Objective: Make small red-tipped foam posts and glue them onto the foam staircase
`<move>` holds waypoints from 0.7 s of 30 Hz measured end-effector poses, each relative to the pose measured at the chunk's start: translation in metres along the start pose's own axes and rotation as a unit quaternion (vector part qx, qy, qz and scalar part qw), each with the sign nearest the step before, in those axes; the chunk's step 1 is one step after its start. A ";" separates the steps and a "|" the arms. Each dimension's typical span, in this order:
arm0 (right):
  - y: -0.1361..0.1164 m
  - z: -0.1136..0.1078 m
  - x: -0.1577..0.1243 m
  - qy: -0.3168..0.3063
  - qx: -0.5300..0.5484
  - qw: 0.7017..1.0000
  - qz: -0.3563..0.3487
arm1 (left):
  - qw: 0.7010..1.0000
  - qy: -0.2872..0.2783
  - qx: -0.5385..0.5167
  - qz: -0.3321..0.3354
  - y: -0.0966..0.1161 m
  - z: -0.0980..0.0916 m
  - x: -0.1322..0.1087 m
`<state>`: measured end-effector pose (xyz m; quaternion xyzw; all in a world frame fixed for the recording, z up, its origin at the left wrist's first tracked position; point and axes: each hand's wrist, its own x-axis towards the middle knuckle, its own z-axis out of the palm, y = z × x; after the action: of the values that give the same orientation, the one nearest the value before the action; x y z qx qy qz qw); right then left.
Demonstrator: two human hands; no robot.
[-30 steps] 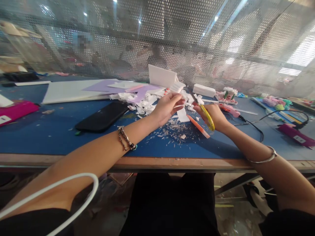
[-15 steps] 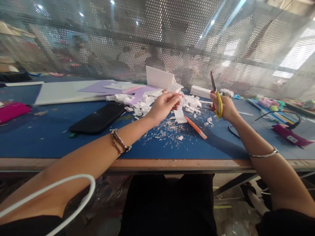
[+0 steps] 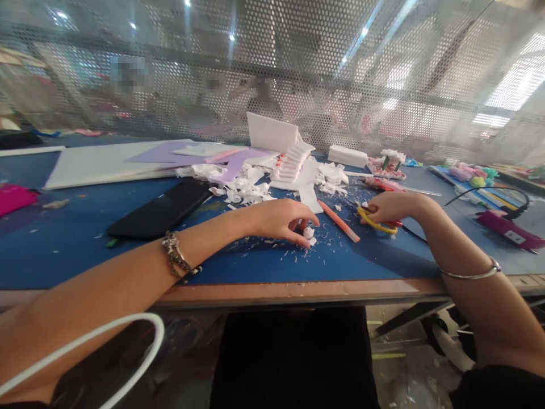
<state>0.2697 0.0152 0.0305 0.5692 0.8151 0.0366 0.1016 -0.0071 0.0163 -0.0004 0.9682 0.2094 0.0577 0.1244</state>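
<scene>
The scissors' yellow handle (image 3: pixel 386 229) looks smooth plastic, the scraps (image 3: pixel 244 192) matt paper, the perforated screen (image 3: pixel 191 85) metallic, the table's edge (image 3: pixel 298 293) wooden.

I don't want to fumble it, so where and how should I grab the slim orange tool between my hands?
Probably pinch the orange tool around mid-length, coming from above, across its width. It is long, thin and lies flat on the blue tabletop; its far end sits by the white paper strip, so the middle looks freer.

Beyond my right grip (image 3: pixel 385 213), lights (image 3: pixel 365 31) glare through the hazy perforated screen (image 3: pixel 272 57); below it, soft shadow darkens the desk (image 3: pixel 395 261); edges stretch.
</scene>
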 end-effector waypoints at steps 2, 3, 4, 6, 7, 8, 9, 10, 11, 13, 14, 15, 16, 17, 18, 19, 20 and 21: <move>0.006 -0.004 -0.005 -0.051 0.015 0.998 -0.022 | 1.000 0.010 -0.020 0.006 -0.003 0.002 -0.003; 0.009 -0.007 -0.008 -0.051 0.024 0.998 -0.028 | 0.999 0.014 -0.034 0.009 -0.004 0.003 -0.004; 0.010 -0.011 -0.010 -0.032 0.027 0.999 -0.030 | 0.999 0.015 -0.048 0.010 -0.005 0.004 -0.004; 0.006 -0.017 -0.013 0.059 0.028 0.997 -0.045 | 0.997 0.013 -0.071 0.008 -0.008 0.006 -0.003; 0.002 -0.018 -0.013 0.106 0.030 0.992 -0.068 | 0.997 0.013 -0.080 0.006 -0.009 0.007 -0.003; -0.004 -0.017 -0.011 0.137 0.036 0.984 -0.105 | 0.996 0.016 -0.088 0.004 -0.010 0.008 -0.002; -0.011 -0.014 -0.008 0.147 0.042 0.977 -0.151 | 0.995 0.021 -0.094 0.003 -0.010 0.008 -0.002; -0.019 -0.010 -0.003 0.136 0.048 0.969 -0.200 | 0.995 0.028 -0.099 0.002 -0.011 0.009 -0.003; -0.026 -0.004 0.002 0.120 0.051 0.962 -0.239 | 0.994 0.034 -0.102 0.002 -0.011 0.009 -0.003; -0.038 0.008 0.013 0.103 0.040 0.955 -0.274 | 0.994 0.045 -0.104 -0.001 -0.011 0.010 -0.005; -0.042 0.014 0.018 0.104 0.034 0.955 -0.276 | 0.994 0.047 -0.103 -0.002 -0.011 0.011 -0.006; -0.045 0.019 0.022 0.108 0.028 0.955 -0.274 | 0.993 0.049 -0.103 -0.004 -0.010 0.011 -0.007; -0.046 0.022 0.024 0.114 0.023 0.956 -0.270 | 0.993 0.050 -0.103 -0.006 -0.010 0.011 -0.007; -0.047 0.025 0.025 0.119 0.016 0.956 -0.267 | 0.993 0.053 -0.105 -0.009 -0.009 0.012 -0.007; -0.048 0.026 0.025 0.125 0.007 0.956 -0.264 | 0.992 0.056 -0.108 -0.015 -0.008 0.012 -0.008; -0.048 0.026 0.023 0.130 -0.001 0.957 -0.261 | 0.992 0.061 -0.111 -0.020 -0.007 0.012 -0.008; -0.049 0.026 0.021 0.135 -0.008 0.957 -0.257 | 0.991 0.065 -0.113 -0.026 -0.006 0.013 -0.008; -0.050 0.025 0.019 0.140 -0.019 0.957 -0.253 | 0.991 0.068 -0.114 -0.030 -0.006 0.013 -0.008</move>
<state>0.2228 0.0143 -0.0047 0.3311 0.9378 0.1046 0.0037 -0.0141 0.0154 -0.0150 0.9348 0.2382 0.1429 0.2212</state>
